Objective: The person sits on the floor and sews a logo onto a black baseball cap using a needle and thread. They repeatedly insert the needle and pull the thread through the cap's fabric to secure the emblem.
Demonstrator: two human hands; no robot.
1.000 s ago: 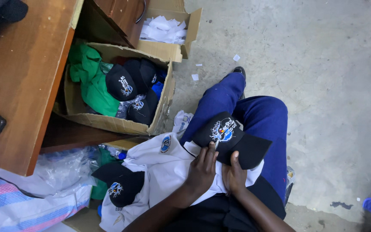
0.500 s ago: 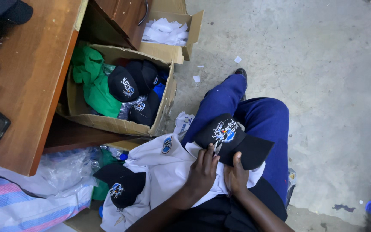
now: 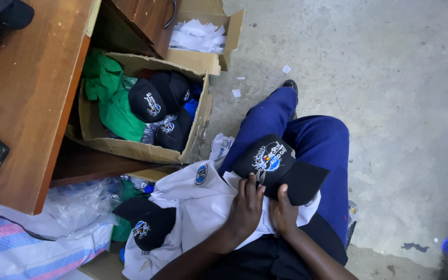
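Both hands meet at the back edge of a black cap (image 3: 278, 163) that rests on the person's lap, over the blue trousers (image 3: 317, 150). The left hand (image 3: 245, 210) lies flat with fingers pressed down on the cap's rim and the white garment (image 3: 198, 207) beneath, seemingly to pin the fabric still; a thin metal tool, perhaps small scissors, shows between its fingertips, though how it is gripped I cannot tell. The right hand (image 3: 285, 210) curls its fingers under the brim side, propping the cap so its embroidered front faces up. The white garment drapes across the thighs like a work surface. A second black cap (image 3: 149, 225) sits on its lower left fold. Further out, a cardboard box (image 3: 130, 148) on the floor holds more black caps and green cloth, close beside a wooden bench (image 3: 32, 103), within easy reach.
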